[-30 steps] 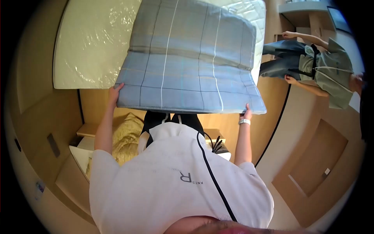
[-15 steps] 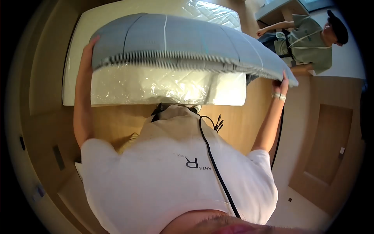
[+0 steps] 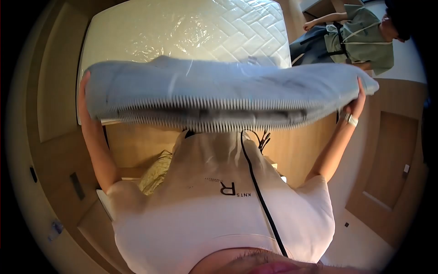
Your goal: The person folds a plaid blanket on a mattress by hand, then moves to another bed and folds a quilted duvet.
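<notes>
A wide blue-grey cloth [image 3: 205, 82] with black-and-white striped edging stretches across my front in the air. Its two striped edges part along the near side and show a dark gap. My left hand [image 3: 85, 81] is closed on the cloth's left end, with the fingers partly hidden. At the other end my right hand [image 3: 357, 102], with a pale watch on the wrist, grips the cloth near its right corner. Beyond and below the cloth lies a cream mattress [image 3: 182, 29] in shiny clear plastic, its near part covered from view.
Another person [image 3: 360, 43] in a grey-green top stands at the far right, beside the mattress. A black cable [image 3: 262, 201] runs down my shirt. Crumpled yellowish material [image 3: 157, 173] lies on the wooden floor to my left. A wooden door [image 3: 388, 160] is at right.
The cloth has come closer to my body and sagged from its arched shape. Both hands have moved further apart with it. More of the mattress's far part shows.
</notes>
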Tool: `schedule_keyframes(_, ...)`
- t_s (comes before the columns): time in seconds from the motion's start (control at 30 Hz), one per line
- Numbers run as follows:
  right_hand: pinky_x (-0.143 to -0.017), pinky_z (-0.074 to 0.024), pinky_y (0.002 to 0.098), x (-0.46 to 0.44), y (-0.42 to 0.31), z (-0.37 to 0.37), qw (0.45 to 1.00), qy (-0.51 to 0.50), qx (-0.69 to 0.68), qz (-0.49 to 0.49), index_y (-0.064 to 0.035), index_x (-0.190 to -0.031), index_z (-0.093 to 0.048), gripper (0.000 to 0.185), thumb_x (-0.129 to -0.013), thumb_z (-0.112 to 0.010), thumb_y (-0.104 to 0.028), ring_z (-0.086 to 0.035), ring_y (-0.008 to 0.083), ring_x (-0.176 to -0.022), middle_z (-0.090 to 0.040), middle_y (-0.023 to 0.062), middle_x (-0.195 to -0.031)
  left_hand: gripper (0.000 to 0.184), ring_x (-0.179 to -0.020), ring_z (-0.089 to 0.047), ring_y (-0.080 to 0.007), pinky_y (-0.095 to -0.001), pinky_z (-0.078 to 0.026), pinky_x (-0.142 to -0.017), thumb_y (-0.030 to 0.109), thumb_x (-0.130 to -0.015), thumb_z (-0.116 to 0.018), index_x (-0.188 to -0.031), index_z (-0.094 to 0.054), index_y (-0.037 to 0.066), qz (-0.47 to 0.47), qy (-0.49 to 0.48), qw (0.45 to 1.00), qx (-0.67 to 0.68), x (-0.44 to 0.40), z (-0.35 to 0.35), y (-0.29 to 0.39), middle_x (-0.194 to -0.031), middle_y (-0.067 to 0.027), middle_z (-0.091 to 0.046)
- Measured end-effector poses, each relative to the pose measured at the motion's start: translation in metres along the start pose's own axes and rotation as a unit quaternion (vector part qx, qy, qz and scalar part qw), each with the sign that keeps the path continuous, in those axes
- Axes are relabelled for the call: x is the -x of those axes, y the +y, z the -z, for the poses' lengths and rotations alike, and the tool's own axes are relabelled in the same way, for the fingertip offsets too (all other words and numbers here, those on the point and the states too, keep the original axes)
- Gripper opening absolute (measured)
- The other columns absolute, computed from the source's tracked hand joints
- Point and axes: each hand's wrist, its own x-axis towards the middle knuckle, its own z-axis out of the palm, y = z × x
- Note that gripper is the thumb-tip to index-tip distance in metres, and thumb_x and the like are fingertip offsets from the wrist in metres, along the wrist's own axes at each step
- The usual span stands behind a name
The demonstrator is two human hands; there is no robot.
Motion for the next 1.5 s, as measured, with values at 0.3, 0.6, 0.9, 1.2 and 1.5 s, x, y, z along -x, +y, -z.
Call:
schedule_keyframes(0.3, -0.062, -0.0579, 0.0298, -0.297, 0.024, -0.039, 0.979, -0.158, -0.118, -0.042, 0.0018, -0.095, -0.062, 0.016, -0.092, -0.050, -0.008, -0.068, 0.0212, -0.073, -0.068, 0.0116, -0.086, 0.038, -0.113, -0.055, -0.0178, -0.0301, -0.043, -0.096, 0.022, -0.098, -0.049, -0.129, -0.051, 0.000, -0.194, -0.102, 0.964, -0.148, -0.197, -0.046, 0.003, -0.123, -0.0112, -0.058)
schedule_keyframes(0.6, -0.084, -0.0557, 0.0417, -0.291, 0.071, -0.031, 0.989, 0.030, -0.142, 0.007, 0.0005, -0.110, -0.058, 0.026, -0.091, -0.058, -0.017, -0.065, 0.0292, -0.096, -0.065, 0.0158, -0.105, 0.053, -0.097, -0.063, -0.0187, -0.0289, -0.050, -0.084, 0.036, -0.091, -0.062, -0.120, -0.055, -0.007, -0.082, -0.065, 0.992, -0.068, -0.191, -0.108, -0.021, -0.111, -0.0107, -0.064)
schedule_keyframes(0.9, -0.058, -0.0521, 0.0323, -0.275, 0.338, 0.098, 0.965, 0.181, -0.043, -0.188, -0.0061, -0.088, -0.057, 0.007, -0.088, -0.053, -0.012, -0.060, 0.0231, -0.066, -0.061, 0.0078, -0.073, 0.068, -0.096, -0.063, -0.0223, -0.0323, -0.050, -0.086, 0.039, -0.075, -0.078, -0.126, -0.053, 0.002, -0.047, 0.083, 0.927, -0.362, -0.263, -0.018, -0.224, -0.116, -0.0140, -0.062)
schedule_keyframes(1.2, -0.070, -0.0523, 0.0294, -0.102, 0.458, 0.151, 0.884, 0.087, 0.054, -0.457, -0.0036, -0.113, -0.056, 0.025, -0.094, -0.051, -0.019, -0.062, 0.0203, -0.089, -0.062, 0.0070, -0.105, 0.046, -0.102, -0.061, -0.0243, -0.0346, -0.048, -0.087, 0.030, -0.076, -0.072, -0.113, -0.065, 0.003, 0.208, -0.014, 0.834, -0.512, -0.173, 0.087, -0.434, -0.108, -0.0142, -0.066)
schedule_keyframes(1.5, -0.076, -0.0485, 0.0326, -0.135, 0.473, 0.202, 0.883, 0.176, 0.080, -0.429, -0.0052, -0.132, -0.040, 0.052, -0.093, -0.050, -0.038, -0.059, 0.0210, -0.098, -0.055, 0.0094, -0.123, 0.028, -0.090, -0.062, -0.0215, -0.0317, -0.047, -0.073, 0.028, -0.084, -0.063, -0.099, -0.064, 0.003, 0.298, 0.088, 0.842, -0.440, -0.222, 0.094, -0.452, -0.090, -0.0081, -0.064)
